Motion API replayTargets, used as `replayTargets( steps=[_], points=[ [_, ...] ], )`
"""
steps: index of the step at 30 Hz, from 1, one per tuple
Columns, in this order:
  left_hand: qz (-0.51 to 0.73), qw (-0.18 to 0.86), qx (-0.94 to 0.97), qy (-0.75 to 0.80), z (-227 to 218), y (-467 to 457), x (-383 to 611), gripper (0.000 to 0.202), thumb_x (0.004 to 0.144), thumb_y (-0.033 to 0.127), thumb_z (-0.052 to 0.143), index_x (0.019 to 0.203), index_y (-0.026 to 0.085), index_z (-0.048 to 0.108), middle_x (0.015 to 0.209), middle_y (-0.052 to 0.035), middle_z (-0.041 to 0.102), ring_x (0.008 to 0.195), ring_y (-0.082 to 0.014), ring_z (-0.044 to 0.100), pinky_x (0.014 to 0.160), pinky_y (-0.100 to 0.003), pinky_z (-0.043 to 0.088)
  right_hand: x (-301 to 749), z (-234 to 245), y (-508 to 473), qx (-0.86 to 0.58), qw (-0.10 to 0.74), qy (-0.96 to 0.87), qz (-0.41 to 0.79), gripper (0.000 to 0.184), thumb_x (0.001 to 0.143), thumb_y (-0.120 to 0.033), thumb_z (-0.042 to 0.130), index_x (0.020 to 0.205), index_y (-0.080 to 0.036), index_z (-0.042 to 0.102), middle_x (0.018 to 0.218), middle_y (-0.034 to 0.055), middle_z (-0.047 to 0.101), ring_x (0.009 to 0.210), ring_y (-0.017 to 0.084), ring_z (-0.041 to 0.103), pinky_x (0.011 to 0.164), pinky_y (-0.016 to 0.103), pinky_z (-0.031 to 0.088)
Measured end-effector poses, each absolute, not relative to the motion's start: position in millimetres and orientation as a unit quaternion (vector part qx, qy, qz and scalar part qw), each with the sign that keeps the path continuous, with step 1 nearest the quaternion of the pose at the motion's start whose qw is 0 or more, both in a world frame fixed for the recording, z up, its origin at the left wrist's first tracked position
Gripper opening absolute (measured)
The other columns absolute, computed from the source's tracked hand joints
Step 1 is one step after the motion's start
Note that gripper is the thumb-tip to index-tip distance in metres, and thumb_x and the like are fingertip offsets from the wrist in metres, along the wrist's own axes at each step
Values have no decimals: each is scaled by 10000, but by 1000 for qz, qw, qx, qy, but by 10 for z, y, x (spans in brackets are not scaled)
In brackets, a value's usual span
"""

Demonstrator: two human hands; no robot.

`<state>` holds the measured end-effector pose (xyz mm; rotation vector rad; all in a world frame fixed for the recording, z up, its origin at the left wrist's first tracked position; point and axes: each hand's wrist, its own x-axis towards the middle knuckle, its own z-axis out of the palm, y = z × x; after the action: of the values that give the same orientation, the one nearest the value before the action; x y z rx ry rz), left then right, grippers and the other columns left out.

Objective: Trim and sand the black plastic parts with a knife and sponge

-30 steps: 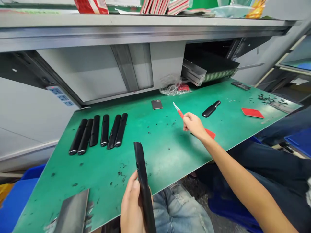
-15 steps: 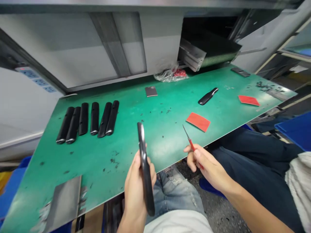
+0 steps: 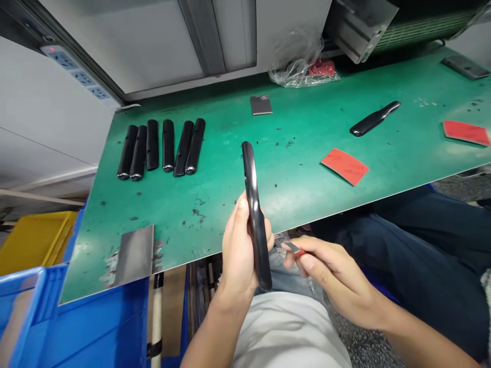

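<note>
My left hand (image 3: 241, 245) is wrapped round a long, glossy black plastic part (image 3: 253, 204), holding it nearly upright at the table's front edge. To its right, my right hand (image 3: 333, 276) pinches a small knife (image 3: 293, 248) with a red handle. The short grey blade points left, towards the black part but apart from it. Several similar black parts (image 3: 168, 145) lie in a row on the green table (image 3: 218, 214) at the left. One more black part (image 3: 374, 118) rests at the back right.
A red sheet piece (image 3: 345, 166) lies right of centre, another red piece (image 3: 466, 133) at the far right. Grey plates (image 3: 134, 255) (image 3: 261, 105) and dark shavings are on the table. Blue bins (image 3: 103, 322) stand below left. A person's dark-trousered legs (image 3: 418, 245) are close on the right.
The black part in my left hand has turned slightly, showing more of its glossy face. My right hand has brought the knife nearer to it, with the blade now pointing left. The view has shifted.
</note>
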<state>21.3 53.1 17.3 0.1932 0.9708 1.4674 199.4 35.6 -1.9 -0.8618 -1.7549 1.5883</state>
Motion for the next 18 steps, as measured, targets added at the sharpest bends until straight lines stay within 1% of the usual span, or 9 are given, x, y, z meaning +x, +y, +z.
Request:
replayTargets(
  steps=[3, 5, 7, 9, 11, 13, 15, 17, 18],
  points=[
    [640, 633, 81, 428, 192, 524, 208, 322, 1056, 417, 561, 1276, 208, 667, 632, 85, 340, 408, -46, 239, 331, -130, 265, 1962, 16, 359, -285, 305, -705, 573, 350, 1126, -217, 434, 1414, -349, 584, 993, -22, 676, 861, 108, 618, 786, 244, 482],
    [641, 629, 78, 433, 204, 509, 207, 327, 1055, 411, 564, 1282, 204, 675, 650, 76, 363, 412, -42, 263, 337, -127, 265, 1936, 37, 358, -279, 309, -728, 545, 322, 1111, -182, 436, 1342, -317, 614, 1052, 0, 665, 937, 128, 618, 830, 267, 485],
    [644, 624, 81, 435, 213, 495, 209, 331, 1047, 417, 584, 1272, 198, 686, 670, 71, 367, 422, -38, 275, 344, -124, 267, 1909, 49, 360, -282, 306, -752, 511, 296, 1102, -173, 420, 1308, -279, 603, 1091, 28, 653, 988, 156, 608, 865, 302, 489],
    [646, 618, 83, 441, 212, 494, 211, 349, 1040, 428, 597, 1290, 202, 689, 674, 73, 347, 428, -38, 264, 344, -125, 264, 1880, 35, 378, -274, 313, -794, 444, 255, 1107, -224, 401, 1281, -236, 588, 1032, 48, 645, 913, 182, 585, 821, 338, 482],
    [647, 611, 85, 447, 204, 506, 206, 366, 1044, 431, 587, 1319, 209, 684, 669, 76, 323, 430, -42, 250, 340, -126, 263, 1840, -16, 416, -251, 331, -841, 347, 239, 1113, -282, 390, 1194, -196, 598, 915, 52, 630, 791, 193, 538, 737, 350, 450],
    [646, 613, 86, 447, 207, 507, 198, 370, 1054, 422, 566, 1332, 207, 680, 664, 77, 319, 428, -43, 252, 337, -127, 269, 1782, -87, 445, -233, 347, -867, 272, 256, 1114, -280, 376, 1105, -172, 609, 843, 54, 624, 719, 188, 513, 678, 341, 423],
    [630, 618, 86, 462, 238, 477, 194, 375, 1040, 427, 584, 1345, 227, 673, 672, 74, 356, 417, -45, 268, 316, -139, 249, 1714, -149, 431, -237, 360, -870, 239, 302, 1119, -273, 352, 1066, -167, 630, 830, 58, 642, 708, 183, 538, 660, 330, 430],
    [610, 611, 82, 497, 280, 446, 194, 405, 987, 454, 662, 1354, 284, 663, 672, 79, 386, 398, -54, 280, 286, -164, 211, 1658, -188, 395, -249, 384, -862, 217, 373, 1129, -363, 359, 1021, -174, 662, 817, 48, 664, 717, 172, 588, 660, 312, 461],
    [606, 600, 77, 516, 292, 456, 200, 427, 954, 458, 707, 1353, 313, 657, 661, 85, 386, 391, -60, 285, 278, -175, 204, 1648, -198, 389, -233, 418, -853, 208, 409, 1112, -461, 432, 944, -169, 665, 760, 26, 662, 678, 149, 603, 635, 283, 479]
  ],
)
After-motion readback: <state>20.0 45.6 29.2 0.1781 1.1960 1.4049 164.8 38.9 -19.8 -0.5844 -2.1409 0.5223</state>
